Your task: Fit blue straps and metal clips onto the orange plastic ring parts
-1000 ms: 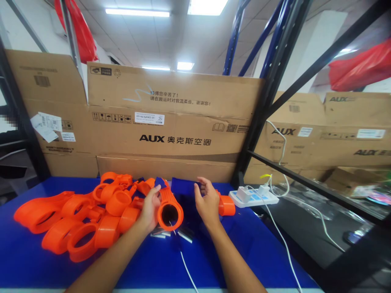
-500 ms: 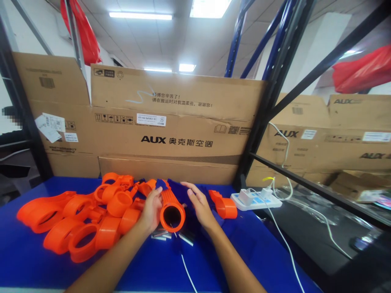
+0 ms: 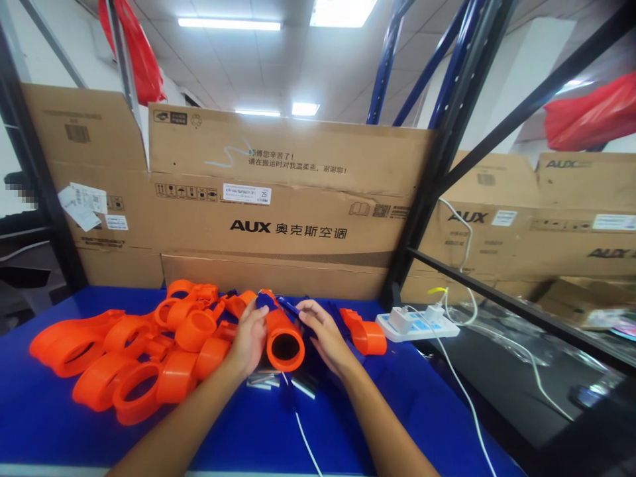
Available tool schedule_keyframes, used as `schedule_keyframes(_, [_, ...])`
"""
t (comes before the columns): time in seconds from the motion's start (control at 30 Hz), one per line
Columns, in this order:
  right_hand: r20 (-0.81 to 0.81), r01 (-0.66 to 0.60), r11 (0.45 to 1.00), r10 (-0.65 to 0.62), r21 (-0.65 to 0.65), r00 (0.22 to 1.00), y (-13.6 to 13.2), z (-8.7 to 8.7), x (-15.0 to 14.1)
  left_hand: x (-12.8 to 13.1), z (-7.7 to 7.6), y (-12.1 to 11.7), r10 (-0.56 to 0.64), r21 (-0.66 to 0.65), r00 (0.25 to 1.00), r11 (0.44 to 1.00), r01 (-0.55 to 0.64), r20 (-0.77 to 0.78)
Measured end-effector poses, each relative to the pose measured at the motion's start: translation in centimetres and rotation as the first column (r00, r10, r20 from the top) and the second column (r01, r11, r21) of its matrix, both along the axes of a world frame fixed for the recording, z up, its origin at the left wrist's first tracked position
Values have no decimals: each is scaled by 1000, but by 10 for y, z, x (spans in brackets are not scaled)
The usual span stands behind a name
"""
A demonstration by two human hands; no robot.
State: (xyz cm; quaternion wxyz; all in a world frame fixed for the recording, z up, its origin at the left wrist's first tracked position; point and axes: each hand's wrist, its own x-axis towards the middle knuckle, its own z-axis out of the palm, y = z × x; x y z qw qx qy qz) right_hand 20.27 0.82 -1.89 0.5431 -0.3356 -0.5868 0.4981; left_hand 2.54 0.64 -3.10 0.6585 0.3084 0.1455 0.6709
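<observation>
In front of me my left hand (image 3: 251,338) is closed round the side of an orange plastic tape dispenser (image 3: 285,348). Its round ring end faces me, and a small dark blue piece (image 3: 265,301) shows at its far end by my left fingertips. My right hand (image 3: 322,334) pinches a thin dark blue plastic piece (image 3: 288,305) against the dispenser's far right side. Where the two blue pieces meet the orange body is partly hidden by my fingers. Several short metal strips (image 3: 304,387) lie just below the dispenser on the blue tabletop (image 3: 238,444).
Several more orange dispensers (image 3: 134,394) are heaped at the left, and a single one (image 3: 370,338) lies right of my hand. A white power strip (image 3: 417,326) with plugs and cables stands at the right edge. Cardboard (image 3: 288,265) walls the back; a black rack post (image 3: 422,205) rises at right.
The dispenser has tipped, its ring end turning up and slightly right. My right hand's fingers, apart before, have closed on the thin blue piece beside it.
</observation>
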Motion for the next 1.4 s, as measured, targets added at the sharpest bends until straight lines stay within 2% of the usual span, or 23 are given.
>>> schedule_keyframes(0.1, [-16, 125, 979, -124, 163, 992, 4, 1, 1, 0, -3, 6, 97, -3, 995, 995, -97, -34])
schedule_keyframes(0.23, [-3, 93, 970, -95, 225, 995, 5, 2, 5, 0, -8, 10, 135, -47, 987, 989, -140, -85])
schedule_keyframes(0.6, [110, 28, 972, -55, 234, 992, 2, 0, 5, 2, -4, 4, 156, -31, 984, 987, -159, -88])
schedule_keyframes(1.07, [166, 7, 978, -42, 207, 985, 4, 0, 6, 2, -5, 4, 142, -34, 988, 989, -145, -67])
schedule_keyframes(1.4, [147, 8, 980, -38, 196, 988, 1, 3, 3, 2, -2, 1, 130, -24, 990, 991, -131, -59])
